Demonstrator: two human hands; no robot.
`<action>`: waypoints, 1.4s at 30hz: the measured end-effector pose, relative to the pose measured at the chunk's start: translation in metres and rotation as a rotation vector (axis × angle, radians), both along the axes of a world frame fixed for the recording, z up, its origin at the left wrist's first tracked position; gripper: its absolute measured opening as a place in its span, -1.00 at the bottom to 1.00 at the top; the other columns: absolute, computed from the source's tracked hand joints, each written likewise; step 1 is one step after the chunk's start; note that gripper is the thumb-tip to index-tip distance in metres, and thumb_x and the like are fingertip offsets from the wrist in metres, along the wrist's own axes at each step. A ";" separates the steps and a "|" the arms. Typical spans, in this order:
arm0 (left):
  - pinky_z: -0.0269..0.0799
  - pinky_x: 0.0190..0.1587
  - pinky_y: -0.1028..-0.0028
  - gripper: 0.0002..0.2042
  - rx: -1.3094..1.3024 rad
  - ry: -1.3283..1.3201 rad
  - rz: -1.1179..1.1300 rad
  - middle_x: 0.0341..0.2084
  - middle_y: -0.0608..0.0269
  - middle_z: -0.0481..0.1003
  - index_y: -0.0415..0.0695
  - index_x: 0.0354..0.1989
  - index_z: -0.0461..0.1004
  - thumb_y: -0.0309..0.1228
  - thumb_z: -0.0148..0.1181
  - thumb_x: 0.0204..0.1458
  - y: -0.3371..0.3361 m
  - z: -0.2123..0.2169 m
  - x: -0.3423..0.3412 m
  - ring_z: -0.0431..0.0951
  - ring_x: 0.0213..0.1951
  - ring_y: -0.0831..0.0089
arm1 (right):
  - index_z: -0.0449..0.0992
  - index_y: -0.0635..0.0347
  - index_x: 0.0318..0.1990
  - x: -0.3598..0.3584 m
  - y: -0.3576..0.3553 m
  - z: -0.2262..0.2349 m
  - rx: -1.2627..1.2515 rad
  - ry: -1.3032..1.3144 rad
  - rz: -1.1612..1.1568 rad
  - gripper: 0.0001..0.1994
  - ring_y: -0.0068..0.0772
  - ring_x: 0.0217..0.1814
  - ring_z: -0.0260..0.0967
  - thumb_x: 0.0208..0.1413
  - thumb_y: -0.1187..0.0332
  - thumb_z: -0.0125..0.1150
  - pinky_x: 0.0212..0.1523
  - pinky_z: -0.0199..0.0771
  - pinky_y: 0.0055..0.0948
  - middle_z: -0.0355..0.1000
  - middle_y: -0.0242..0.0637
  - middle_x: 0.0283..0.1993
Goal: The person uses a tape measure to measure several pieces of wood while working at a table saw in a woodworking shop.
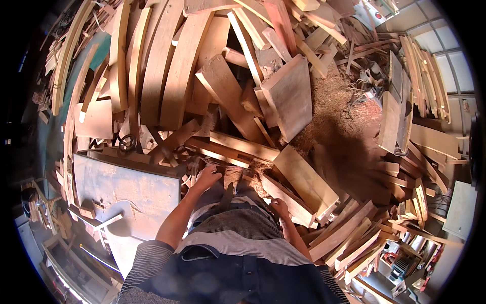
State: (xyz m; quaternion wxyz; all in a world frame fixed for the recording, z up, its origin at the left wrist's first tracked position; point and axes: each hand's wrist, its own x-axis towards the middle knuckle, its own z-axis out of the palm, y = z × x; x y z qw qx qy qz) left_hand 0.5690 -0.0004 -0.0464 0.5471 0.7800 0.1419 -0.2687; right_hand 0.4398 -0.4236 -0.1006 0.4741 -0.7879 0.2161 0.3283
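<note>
My left hand (209, 176) hangs in front of my left hip, its fingers loosely curled and nothing seen sticking out of them. It is nearest to the metal-topped machine table (129, 180) on the left and a pile of wood offcuts ahead. Low at my right side is my right hand (278, 206), closed, with its palm hidden and no object showing. Beside it lies a long wooden beam (288, 198), and a wide thick board (306, 180) slants just beyond. Two pale timbers (243, 144) lie across the floor ahead of me.
Long planks (185, 71) lean together at the far left. A thick square block (291, 96) stands tilted among the pile, beside sawdust (329, 106) on the floor. Stacked lumber (349, 233) lies to my right. A handwheel (126, 143) sits behind the machine table.
</note>
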 end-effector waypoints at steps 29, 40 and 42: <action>0.49 -0.09 0.10 -0.54 0.286 -0.208 0.075 -0.25 -0.11 0.60 -0.20 -0.06 0.51 -0.09 0.25 0.00 0.116 0.018 0.044 0.62 -0.15 -0.05 | 0.63 0.30 0.00 0.021 0.085 0.065 -0.227 0.090 0.194 -0.58 -0.31 -0.15 0.60 0.05 0.19 0.30 -0.07 0.54 -0.36 0.65 -0.04 -0.15; 0.47 -0.14 0.03 -0.57 0.285 -0.147 0.009 -0.32 -0.15 0.59 -0.20 -0.21 0.49 -0.02 0.23 0.03 0.112 0.037 0.024 0.60 -0.19 -0.13 | 0.67 0.12 -0.07 -0.015 0.043 0.029 -0.273 0.035 0.293 -0.54 -0.16 -0.05 0.62 0.10 -0.07 0.30 -0.01 0.54 -0.25 0.65 -0.11 -0.13; 0.48 -0.16 0.07 -0.56 0.282 -0.095 0.033 -0.35 -0.09 0.59 -0.18 -0.22 0.49 0.01 0.27 0.03 0.119 0.035 0.015 0.61 -0.21 -0.06 | 0.68 0.14 -0.07 -0.012 0.043 0.025 -0.251 0.053 0.247 -0.61 -0.33 -0.06 0.61 0.07 0.06 0.37 0.01 0.53 -0.35 0.67 -0.20 -0.16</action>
